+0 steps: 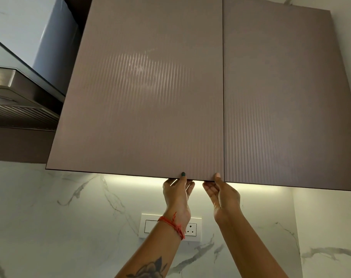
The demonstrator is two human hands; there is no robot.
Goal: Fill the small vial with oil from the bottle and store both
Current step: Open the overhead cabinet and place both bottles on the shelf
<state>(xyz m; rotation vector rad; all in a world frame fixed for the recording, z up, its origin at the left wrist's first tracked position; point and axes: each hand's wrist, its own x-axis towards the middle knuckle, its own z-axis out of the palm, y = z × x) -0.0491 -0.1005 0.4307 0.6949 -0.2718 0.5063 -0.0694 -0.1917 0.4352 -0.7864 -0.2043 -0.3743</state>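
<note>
Under wall cabinet, left door [142,87] lower edge | left hand [177,194] and right hand [222,194] each pinching it, thumb in front | vial, bottle unseen, whereabouts unknown | step: cabinet access, open-or-close unclear | next: guide door on its hinge.

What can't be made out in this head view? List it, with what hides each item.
- Cabinet contents: behind the left cabinet door and the right cabinet door.
- Vial and bottle: nowhere in view.
- Fingertips of left hand and right hand: tucked behind the left door's bottom edge.
- Range hood: cut off by the frame's left edge.
</note>
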